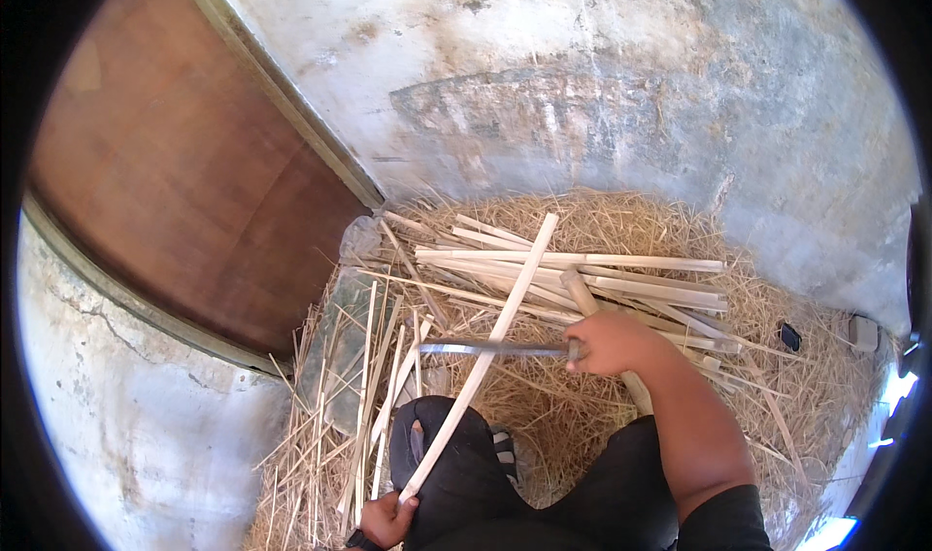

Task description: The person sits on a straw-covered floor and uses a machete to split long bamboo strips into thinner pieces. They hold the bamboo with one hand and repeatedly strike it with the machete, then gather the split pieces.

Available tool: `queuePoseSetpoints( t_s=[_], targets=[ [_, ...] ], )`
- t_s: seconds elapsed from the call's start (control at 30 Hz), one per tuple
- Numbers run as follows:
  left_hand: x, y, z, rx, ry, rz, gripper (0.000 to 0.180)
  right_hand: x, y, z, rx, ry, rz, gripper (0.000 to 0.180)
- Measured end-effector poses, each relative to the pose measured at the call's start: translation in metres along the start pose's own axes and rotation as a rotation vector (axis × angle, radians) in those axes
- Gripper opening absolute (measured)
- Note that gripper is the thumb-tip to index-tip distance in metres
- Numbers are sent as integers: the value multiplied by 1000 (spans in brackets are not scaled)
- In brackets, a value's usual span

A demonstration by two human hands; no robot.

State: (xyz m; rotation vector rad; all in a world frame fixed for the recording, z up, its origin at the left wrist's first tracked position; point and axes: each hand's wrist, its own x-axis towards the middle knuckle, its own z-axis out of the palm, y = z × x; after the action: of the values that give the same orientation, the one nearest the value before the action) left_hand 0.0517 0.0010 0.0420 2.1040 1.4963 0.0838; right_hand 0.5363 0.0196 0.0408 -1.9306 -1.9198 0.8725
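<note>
Across the knee, strip (490, 342) pointing up-right

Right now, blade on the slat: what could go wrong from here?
1. The knife crosses the slat above the knees; a slip could likely drive the blade toward the legs.
2. The left hand grips only the slat's near end, so the long free end may flex or twist off the edge.
3. Loose slats and straw pile around the right hand; they could snag a stroke.
</note>
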Motion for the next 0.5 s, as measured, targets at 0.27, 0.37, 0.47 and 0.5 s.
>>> queuePoseSetpoints(
  t_s=[0.27,0.37,0.47,0.5],
  targets=[
    [-23,-6,-10,90,22,96,40,-2,2,-1,-40,9,96,36],
    [-31,5,-9,81,22,-15,40,6,-3,18,-42,-16,-74,33],
    [-39,-3,-7,26,-46,-106,41,9,-4,15,40,-74,-72,37],
    [-41,-6,-7,42,-59,-111,41,13,3,13,51,-33,11,37]
  ],
)
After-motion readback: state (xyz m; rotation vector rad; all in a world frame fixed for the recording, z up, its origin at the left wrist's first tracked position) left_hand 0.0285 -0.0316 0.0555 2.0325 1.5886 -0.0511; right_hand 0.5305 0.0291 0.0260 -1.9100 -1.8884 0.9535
